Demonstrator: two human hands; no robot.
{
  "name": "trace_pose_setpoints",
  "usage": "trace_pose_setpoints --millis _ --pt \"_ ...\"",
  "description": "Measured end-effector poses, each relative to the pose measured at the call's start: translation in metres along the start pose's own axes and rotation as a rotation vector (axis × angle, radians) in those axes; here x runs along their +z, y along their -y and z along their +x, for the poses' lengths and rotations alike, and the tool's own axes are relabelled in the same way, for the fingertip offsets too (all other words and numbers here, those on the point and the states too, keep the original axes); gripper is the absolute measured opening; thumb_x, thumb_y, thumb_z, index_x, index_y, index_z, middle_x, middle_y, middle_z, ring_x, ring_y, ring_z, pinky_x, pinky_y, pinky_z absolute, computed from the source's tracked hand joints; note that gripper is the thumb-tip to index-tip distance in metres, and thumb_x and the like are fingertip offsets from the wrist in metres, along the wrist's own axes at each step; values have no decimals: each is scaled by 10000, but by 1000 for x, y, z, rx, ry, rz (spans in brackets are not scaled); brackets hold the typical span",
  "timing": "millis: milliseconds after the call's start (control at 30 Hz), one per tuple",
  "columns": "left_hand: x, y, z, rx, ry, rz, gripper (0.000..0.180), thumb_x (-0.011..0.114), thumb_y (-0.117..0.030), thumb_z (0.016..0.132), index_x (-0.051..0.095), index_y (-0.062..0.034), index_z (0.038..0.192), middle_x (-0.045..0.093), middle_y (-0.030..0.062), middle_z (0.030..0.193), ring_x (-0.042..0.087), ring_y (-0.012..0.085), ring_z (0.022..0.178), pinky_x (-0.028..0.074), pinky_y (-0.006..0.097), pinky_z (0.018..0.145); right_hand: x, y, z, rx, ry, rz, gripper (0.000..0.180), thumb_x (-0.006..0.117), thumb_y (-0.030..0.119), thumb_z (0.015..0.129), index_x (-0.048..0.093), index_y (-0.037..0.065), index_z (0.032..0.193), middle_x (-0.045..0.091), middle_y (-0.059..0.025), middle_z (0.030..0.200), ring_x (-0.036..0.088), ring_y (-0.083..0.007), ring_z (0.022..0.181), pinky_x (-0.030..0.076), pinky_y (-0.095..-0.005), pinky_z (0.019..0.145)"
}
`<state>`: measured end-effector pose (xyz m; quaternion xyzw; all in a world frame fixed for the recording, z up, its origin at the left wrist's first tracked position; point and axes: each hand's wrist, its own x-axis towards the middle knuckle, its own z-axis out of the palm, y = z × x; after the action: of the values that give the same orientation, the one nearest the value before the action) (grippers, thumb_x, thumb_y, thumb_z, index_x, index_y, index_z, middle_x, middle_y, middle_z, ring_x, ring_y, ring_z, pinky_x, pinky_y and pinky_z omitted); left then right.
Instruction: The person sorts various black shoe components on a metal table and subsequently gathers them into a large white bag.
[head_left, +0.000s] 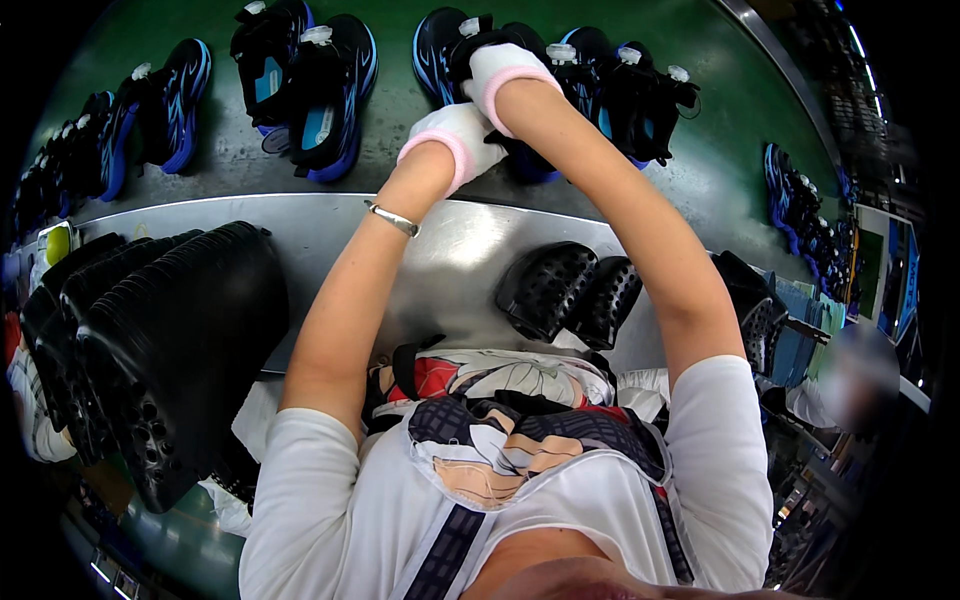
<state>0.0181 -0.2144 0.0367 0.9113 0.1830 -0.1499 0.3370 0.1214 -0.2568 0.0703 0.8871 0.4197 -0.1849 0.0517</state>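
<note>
My left hand and right hand, both gloved, closed on black shoe on green belt. More shoes wait.

A green conveyor belt runs past a steel counter.

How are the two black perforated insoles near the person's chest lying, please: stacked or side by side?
Side by side: the two black perforated insoles lie next to each other on the metal ledge, edges touching.

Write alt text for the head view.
Two gloved hands, left hand and right hand, reach onto a green belt and grip a black-and-blue shoe. More shoes line the belt; stacked black insoles sit on the metal table below.
</note>
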Motion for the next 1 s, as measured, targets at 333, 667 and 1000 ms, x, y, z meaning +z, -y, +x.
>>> trace_pose_setpoints --millis 333,667,1000 --pt "0 3 7 5 -35 13 400 657 -344 807 689 -126 1140 671 142 1157 623 342 1067 511 406 913 -6 -2 -14 -24 -52 87 282 557 185 894 678 21 1089 678 -205 1102 663 -360 1010 549 -422 863" --pt "0 20 -8 155 -278 238 492 637 -413 874 635 -4 1148 635 193 1166 597 372 1061 485 387 928 15 -84 -223 2 -256 369 341 512 357 926 676 58 926 675 -159 901 638 -351 863 501 -434 763" --pt "7 -4 -71 286 -678 138 385 663 -260 890 629 -124 1249 613 83 1170 631 148 749 531 288 726 106 -94 -322 143 -361 294 406 750 303 747 608 93 1063 622 -96 1053 618 -296 966 515 -399 796"
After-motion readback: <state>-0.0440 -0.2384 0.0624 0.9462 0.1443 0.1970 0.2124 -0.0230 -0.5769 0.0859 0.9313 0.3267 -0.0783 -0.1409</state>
